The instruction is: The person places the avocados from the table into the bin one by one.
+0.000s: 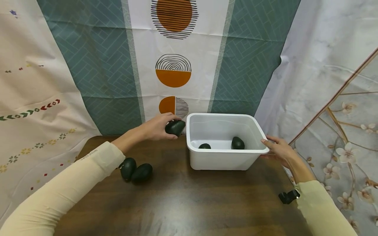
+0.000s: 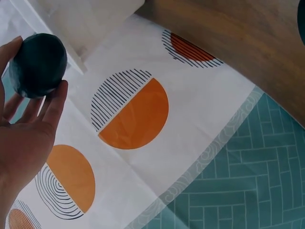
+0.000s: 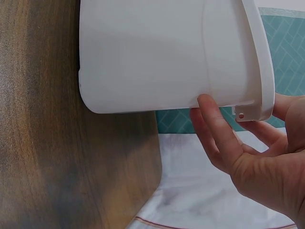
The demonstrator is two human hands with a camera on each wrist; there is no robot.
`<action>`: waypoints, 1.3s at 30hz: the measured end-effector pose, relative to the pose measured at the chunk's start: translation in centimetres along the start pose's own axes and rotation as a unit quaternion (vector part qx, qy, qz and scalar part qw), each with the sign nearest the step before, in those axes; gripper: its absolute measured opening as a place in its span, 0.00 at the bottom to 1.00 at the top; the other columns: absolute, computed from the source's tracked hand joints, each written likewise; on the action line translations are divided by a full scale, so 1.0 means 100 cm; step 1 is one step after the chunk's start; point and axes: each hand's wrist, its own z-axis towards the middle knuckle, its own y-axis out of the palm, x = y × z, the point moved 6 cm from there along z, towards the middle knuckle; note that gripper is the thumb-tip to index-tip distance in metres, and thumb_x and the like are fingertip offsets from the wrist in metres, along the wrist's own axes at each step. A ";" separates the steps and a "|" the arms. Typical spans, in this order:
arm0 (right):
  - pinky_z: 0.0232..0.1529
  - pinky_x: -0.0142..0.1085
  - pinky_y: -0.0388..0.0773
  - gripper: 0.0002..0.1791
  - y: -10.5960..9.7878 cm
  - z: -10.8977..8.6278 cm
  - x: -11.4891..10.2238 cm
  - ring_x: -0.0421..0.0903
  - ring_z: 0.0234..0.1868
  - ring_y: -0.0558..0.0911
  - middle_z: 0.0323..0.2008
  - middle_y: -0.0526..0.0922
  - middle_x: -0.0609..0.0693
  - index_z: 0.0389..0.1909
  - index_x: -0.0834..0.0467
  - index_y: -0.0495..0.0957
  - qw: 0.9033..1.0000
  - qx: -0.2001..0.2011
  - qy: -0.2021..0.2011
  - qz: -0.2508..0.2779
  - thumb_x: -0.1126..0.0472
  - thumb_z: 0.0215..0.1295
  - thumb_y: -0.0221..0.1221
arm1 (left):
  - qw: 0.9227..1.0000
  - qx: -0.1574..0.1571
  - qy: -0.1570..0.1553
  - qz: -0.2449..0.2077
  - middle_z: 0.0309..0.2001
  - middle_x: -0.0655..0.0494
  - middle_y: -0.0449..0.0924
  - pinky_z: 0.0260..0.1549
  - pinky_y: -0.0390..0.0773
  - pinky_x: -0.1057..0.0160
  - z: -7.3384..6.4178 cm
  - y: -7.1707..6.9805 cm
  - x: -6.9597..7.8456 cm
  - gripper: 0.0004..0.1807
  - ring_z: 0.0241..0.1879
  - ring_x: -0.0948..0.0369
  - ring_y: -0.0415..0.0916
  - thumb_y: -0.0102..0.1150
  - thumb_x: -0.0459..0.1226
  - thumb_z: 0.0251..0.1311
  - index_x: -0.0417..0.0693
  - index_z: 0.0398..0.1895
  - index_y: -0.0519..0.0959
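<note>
My left hand point(image 1: 159, 127) grips a dark green avocado point(image 1: 175, 127) between thumb and fingers, just left of the white plastic bin point(image 1: 218, 160) and about level with its rim. The left wrist view shows that avocado point(image 2: 38, 66) from another side, with the fingers around it. At the bin's right end my right hand point(image 1: 279, 150) holds the rim, thumb on top and fingers below. In the right wrist view those fingers point(image 3: 219, 126) lie against the bin's outer wall point(image 3: 143, 57). Inside the bin are two avocados, one at the right point(image 1: 237, 143) and one partly hidden behind the front wall point(image 1: 204, 146).
Two more avocados lie side by side on the brown wooden table, one upright-looking point(image 1: 128, 168) and one tilted point(image 1: 142, 173), below the left forearm. Patterned cloth point(image 1: 248, 65) hangs behind the table point(image 1: 177, 203) and along both sides.
</note>
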 end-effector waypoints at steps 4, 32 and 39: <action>0.56 0.53 0.84 0.44 0.001 0.001 0.000 0.42 0.45 0.87 0.75 0.57 0.78 0.84 0.69 0.41 1.000 0.000 0.000 0.001 0.49 0.85 0.51 | 1.000 0.016 0.005 -0.019 0.61 0.50 0.78 0.53 0.82 0.52 0.003 0.000 -0.001 0.39 0.54 0.52 0.75 0.78 0.44 0.60 0.47 0.74 0.73; 0.51 0.49 0.87 0.44 -0.001 0.002 0.003 0.41 0.44 0.87 0.75 0.57 0.77 0.84 0.68 0.40 1.000 0.003 0.005 0.005 0.48 0.85 0.51 | 0.958 0.178 -0.022 -0.225 0.68 0.54 0.75 0.59 0.82 0.48 0.030 0.022 -0.001 0.42 0.62 0.49 0.79 0.80 0.44 0.58 0.48 0.74 0.71; 0.52 0.50 0.86 0.44 -0.003 0.003 0.002 0.40 0.44 0.87 0.74 0.57 0.79 0.84 0.69 0.39 1.000 0.002 0.006 0.003 0.48 0.85 0.50 | 0.943 0.186 -0.038 -0.274 0.65 0.52 0.76 0.58 0.83 0.50 0.039 0.033 0.000 0.39 0.62 0.52 0.79 0.79 0.44 0.59 0.52 0.72 0.71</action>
